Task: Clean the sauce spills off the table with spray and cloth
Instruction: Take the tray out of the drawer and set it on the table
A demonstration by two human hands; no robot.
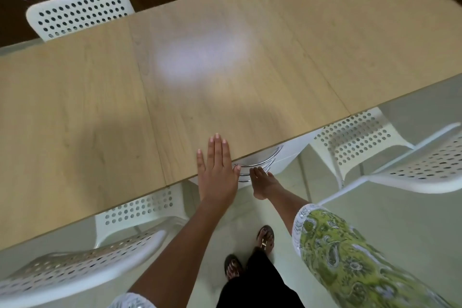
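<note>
Green patterned sleeve (332, 252) covers the right forearm; the right hand (262, 182) reaches below the table edge, fingers straight, holding nothing. The left hand (217, 170) lies flat, fingers straight, on the wooden table (87, 112). Beyond stands a white perforated chair (77, 12).

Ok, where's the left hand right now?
In the head view, the left hand lies flat on the near edge of the table, just left of the right hand.
</note>
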